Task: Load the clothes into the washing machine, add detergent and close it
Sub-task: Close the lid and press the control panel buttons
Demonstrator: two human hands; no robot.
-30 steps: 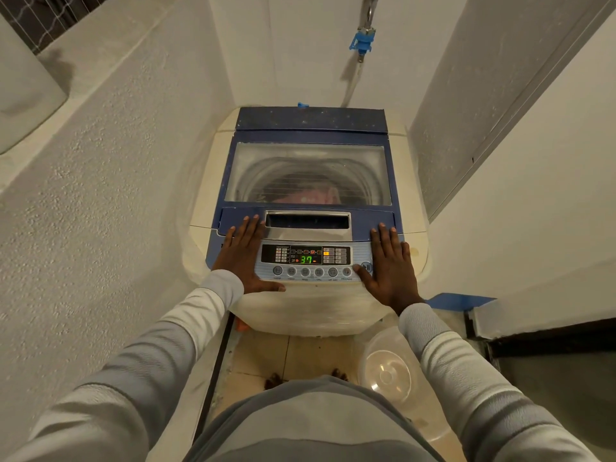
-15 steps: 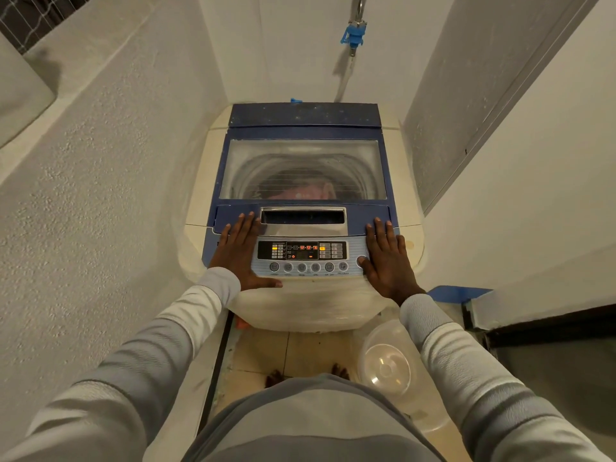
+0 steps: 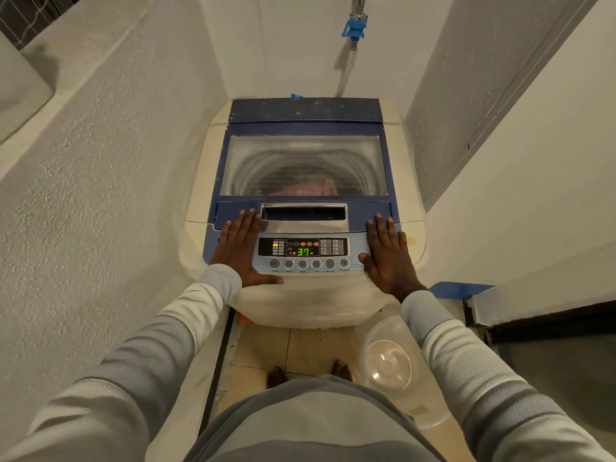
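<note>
A cream top-loading washing machine (image 3: 213, 168) with a blue lid (image 3: 305, 111) fills the narrow alcove ahead. The lid lies shut, and pink clothes (image 3: 308, 188) show through its clear window. The control panel (image 3: 303, 251) is lit with a green 37. My left hand (image 3: 238, 250) rests flat on the machine's front edge, left of the panel, fingers spread. Flat on the right side of the panel lies my right hand (image 3: 388, 258), its thumb next to the rightmost button. Neither hand holds anything.
White walls close in on both sides. A blue tap (image 3: 355, 28) with a hose hangs on the back wall. A clear plastic basin (image 3: 388, 365) sits on the tiled floor at the right, by my bare feet. A dark doorway opens at right.
Both hands stay flat on the machine's front. The display showed 37, then other lights, and shows 37 again. The view shifted slightly.
</note>
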